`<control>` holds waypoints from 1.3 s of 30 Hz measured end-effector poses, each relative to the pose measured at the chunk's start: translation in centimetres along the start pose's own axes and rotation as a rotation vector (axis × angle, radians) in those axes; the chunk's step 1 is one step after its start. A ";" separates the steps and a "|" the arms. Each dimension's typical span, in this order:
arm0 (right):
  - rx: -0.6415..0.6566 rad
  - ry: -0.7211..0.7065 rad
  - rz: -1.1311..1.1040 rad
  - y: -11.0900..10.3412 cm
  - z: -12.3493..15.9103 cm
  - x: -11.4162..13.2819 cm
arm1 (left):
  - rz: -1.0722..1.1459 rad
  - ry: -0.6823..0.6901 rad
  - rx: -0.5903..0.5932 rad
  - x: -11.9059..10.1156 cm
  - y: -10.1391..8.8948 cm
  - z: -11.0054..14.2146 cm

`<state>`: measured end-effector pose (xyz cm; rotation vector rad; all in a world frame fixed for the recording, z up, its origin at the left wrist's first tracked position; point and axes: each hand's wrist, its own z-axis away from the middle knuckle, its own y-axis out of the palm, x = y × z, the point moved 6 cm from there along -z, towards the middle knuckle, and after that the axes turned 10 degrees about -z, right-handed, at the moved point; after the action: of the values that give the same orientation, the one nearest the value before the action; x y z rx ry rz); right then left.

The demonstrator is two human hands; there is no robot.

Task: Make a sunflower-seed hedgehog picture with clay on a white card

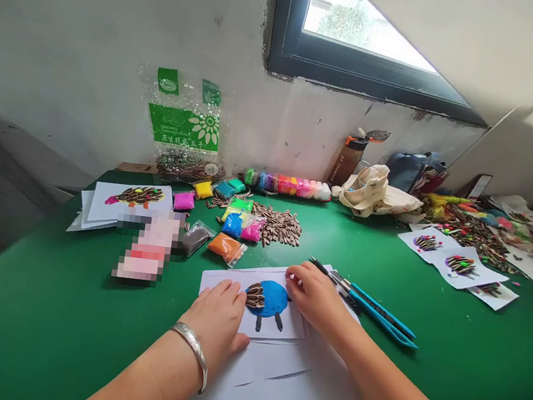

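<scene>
Blue clay (276, 299) is laid crosswise, seeds (255, 296) leftward, between opened left hand (219, 315) and curled right hand (311, 293), grip unclear. The surface (75, 316) is backed by a wall (96, 46).

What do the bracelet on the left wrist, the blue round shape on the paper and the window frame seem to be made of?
Bracelet: silvery metal, judging by its bright shine and engraved-looking pattern.
Blue shape: probably soft modelling clay, matt and slightly raised.
Window frame: painted or coated metal, perhaps plastic; smooth, dark, straight-edged.

L hand (217, 313) & R hand (308, 291) palm-down, fingers bent.
</scene>
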<state>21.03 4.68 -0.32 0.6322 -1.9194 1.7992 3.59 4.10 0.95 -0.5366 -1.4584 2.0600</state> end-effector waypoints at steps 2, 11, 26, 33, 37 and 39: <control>0.009 -0.004 0.005 0.0 -0.3 0.2 | -0.005 -0.006 -0.020 0.0 -0.2 -0.1; -0.013 -0.072 0.115 -0.4 -5.4 -0.8 | 0.005 -0.060 -0.132 0.3 -0.5 -0.4; -0.063 -0.310 0.347 0.9 -10.0 -0.6 | 0.033 -0.133 -0.072 0.7 0.4 -0.9; -0.101 -0.288 0.327 -0.2 -9.2 0.0 | 0.042 -0.130 -0.092 0.7 0.5 -1.0; -0.115 -0.266 0.070 -1.6 -5.9 1.7 | 0.061 -0.118 -0.115 1.0 0.5 -1.0; -0.062 -0.285 -0.101 -1.5 -3.6 3.0 | 0.065 -0.102 -0.132 1.0 0.4 -0.8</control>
<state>19.54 8.05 2.93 0.9908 -2.0733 1.6519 3.20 5.24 0.31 -0.5444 -1.6655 2.0777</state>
